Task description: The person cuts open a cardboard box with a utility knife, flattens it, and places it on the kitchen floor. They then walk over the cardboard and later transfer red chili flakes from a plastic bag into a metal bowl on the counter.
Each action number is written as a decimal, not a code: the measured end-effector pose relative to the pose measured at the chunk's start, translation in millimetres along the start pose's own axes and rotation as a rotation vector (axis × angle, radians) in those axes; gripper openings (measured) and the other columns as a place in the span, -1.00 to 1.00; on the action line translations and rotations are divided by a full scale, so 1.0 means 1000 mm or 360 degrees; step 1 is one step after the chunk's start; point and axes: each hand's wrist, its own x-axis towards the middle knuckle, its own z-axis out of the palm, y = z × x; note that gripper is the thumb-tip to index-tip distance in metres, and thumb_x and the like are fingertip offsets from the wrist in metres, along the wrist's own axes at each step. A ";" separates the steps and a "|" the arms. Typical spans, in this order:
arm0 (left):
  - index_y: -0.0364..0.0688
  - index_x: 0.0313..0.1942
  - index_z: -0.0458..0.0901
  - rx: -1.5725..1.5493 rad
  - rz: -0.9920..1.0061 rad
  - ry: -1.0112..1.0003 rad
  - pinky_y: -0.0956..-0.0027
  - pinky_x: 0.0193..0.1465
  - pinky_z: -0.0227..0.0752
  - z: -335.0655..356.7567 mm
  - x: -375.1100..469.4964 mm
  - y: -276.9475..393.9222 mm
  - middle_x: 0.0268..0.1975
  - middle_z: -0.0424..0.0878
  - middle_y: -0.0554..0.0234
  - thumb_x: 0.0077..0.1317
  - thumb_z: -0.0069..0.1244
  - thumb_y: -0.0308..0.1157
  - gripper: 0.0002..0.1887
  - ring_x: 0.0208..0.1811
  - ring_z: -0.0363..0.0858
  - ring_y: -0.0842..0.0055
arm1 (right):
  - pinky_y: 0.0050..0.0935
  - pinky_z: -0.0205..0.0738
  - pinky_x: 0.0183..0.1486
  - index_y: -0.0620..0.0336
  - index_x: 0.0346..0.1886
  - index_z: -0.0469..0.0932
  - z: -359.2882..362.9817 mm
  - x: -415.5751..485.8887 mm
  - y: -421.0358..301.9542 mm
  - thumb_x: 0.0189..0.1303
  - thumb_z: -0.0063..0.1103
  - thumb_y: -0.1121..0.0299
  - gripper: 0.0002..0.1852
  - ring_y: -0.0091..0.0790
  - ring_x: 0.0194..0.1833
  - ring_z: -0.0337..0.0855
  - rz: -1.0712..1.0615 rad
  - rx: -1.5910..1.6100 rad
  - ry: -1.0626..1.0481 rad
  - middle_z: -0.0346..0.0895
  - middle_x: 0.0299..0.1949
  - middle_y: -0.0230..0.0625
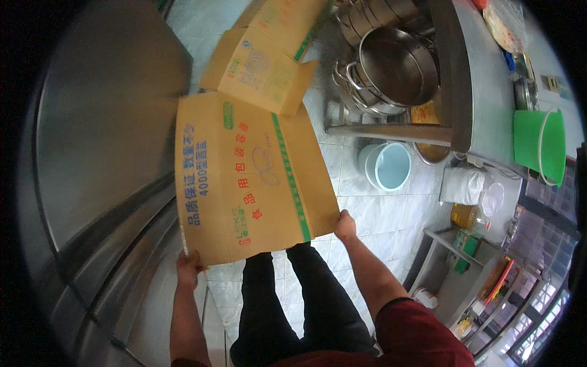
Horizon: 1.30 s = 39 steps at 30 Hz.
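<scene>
An unfolded cardboard box [257,183] spreads out in front of my legs, bearing printed writing and green tape-like stripes. My left hand [189,268] grips its near left corner. At the near right corner, my right hand [346,226] pinches the edge. Farther off, a narrower panel with side flaps [261,73] bends away from the large panel, and another printed panel continues beyond it to the top of the view. Most of the fingers are hidden behind the cardboard.
Left of me stands a large stainless steel cabinet [114,114]. On the right, a steel worktable [490,91] has large pots [399,66] beneath it. A pale blue bucket [393,166] stands on the tiled floor [385,211]; a green bucket [537,144] sits at the worktable's end.
</scene>
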 end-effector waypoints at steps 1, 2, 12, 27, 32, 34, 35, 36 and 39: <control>-0.24 0.14 0.43 -0.0077 -0.0119 -0.0068 0.39 -0.44 0.50 -0.001 0.022 -0.022 -0.21 0.62 0.19 0.42 0.00 -0.38 -0.67 -0.38 0.60 0.49 | 0.13 0.47 -0.09 0.29 -0.17 0.41 0.003 -0.011 0.003 0.21 0.02 0.33 -0.77 0.32 -0.14 0.61 0.0077 0.0041 0.0027 0.61 -0.27 0.23; -0.24 0.12 0.43 -0.0103 -0.0323 -0.0047 0.37 -0.48 0.49 0.000 0.044 -0.046 -0.24 0.61 0.20 0.42 -0.01 -0.38 -0.69 -0.42 0.58 0.48 | 0.12 0.48 -0.08 0.29 -0.16 0.41 0.002 -0.016 0.010 0.21 0.05 0.31 -0.75 0.30 -0.14 0.62 0.0187 0.0011 0.0099 0.61 -0.27 0.23; -0.22 -0.17 0.44 0.0573 -0.0487 0.0398 0.25 -0.68 0.48 0.028 0.147 -0.150 -0.45 0.60 0.09 0.43 -0.02 -0.20 -0.75 -0.64 0.54 0.37 | -0.04 0.54 0.03 0.29 -0.13 0.50 0.053 0.016 0.070 0.17 0.17 0.23 -0.67 0.17 -0.01 0.64 0.0462 -0.0278 -0.0217 0.63 -0.10 0.17; -0.22 0.44 0.07 0.1913 0.0029 0.0161 -0.02 0.42 0.17 0.035 0.091 -0.144 0.45 0.05 -0.37 0.33 0.06 -0.06 -0.19 0.44 0.17 -0.08 | -0.02 0.47 0.15 0.41 0.14 0.30 0.044 -0.037 0.064 0.21 0.02 0.34 -0.53 0.18 0.12 0.54 0.0752 -0.0321 -0.0344 0.48 0.07 0.28; -0.23 0.28 0.40 0.1728 0.0110 -0.0509 0.10 0.32 0.31 0.025 -0.029 -0.076 0.20 0.52 -0.22 0.30 0.09 -0.08 -0.37 0.25 0.46 0.02 | -0.09 0.45 0.22 0.32 0.11 0.41 -0.042 -0.143 0.054 0.21 0.00 0.29 -0.57 0.09 0.19 0.53 0.0690 -0.0540 -0.0690 0.49 0.13 0.13; -0.26 0.20 0.48 0.1681 0.0063 -0.0600 0.16 0.13 0.48 0.014 -0.088 -0.041 0.03 0.65 -0.15 0.28 0.12 -0.12 -0.43 0.06 0.63 0.12 | -0.14 0.44 0.24 0.34 0.06 0.48 -0.085 -0.177 0.043 0.21 0.02 0.28 -0.59 0.05 0.21 0.53 0.0499 -0.0563 -0.0797 0.53 0.10 0.13; -0.29 0.25 0.44 0.1666 0.0113 -0.0709 0.15 0.19 0.44 0.003 -0.117 -0.021 0.03 0.66 -0.12 0.33 0.09 -0.10 -0.41 0.09 0.60 0.14 | -0.15 0.44 0.25 0.35 0.04 0.51 -0.107 -0.193 0.038 0.21 0.02 0.28 -0.60 0.04 0.20 0.53 0.0394 -0.0622 -0.0873 0.53 0.11 0.13; -0.29 0.24 0.45 0.1588 0.0062 -0.0702 0.16 0.20 0.43 -0.006 -0.143 -0.004 0.04 0.66 -0.13 0.32 0.09 -0.09 -0.41 0.10 0.60 0.13 | -0.15 0.45 0.24 0.37 0.02 0.54 -0.124 -0.209 0.032 0.20 0.03 0.28 -0.60 0.03 0.19 0.55 0.0440 -0.0531 -0.0731 0.53 0.12 0.14; -0.29 0.22 0.46 0.1648 0.0202 -0.0706 0.16 0.21 0.42 -0.029 -0.183 0.054 0.07 0.63 -0.17 0.32 0.08 -0.09 -0.42 0.12 0.59 0.08 | -0.18 0.49 0.19 0.39 -0.02 0.59 -0.163 -0.228 0.019 0.15 0.06 0.28 -0.59 0.04 0.16 0.57 0.0378 -0.0521 -0.0558 0.52 0.14 0.15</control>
